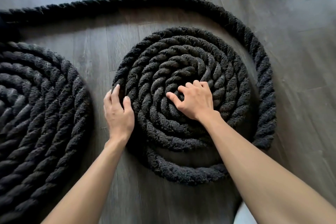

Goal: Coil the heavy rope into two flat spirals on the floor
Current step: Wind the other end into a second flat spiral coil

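- an indoor room, likely a home or a studio; the view is too narrow to tell which.
- the floor is grey wood-grain planks laid in long boards with visible seams.
- soft light glares off the boards at the top.

Two flat spirals of black twisted rope are lying on the grey wood-plank floor: the left spiral, partly cut off by the frame, and the centre spiral. One loose run of rope is curving around the centre spiral. Two bare hands are showing: the left hand and the right hand.
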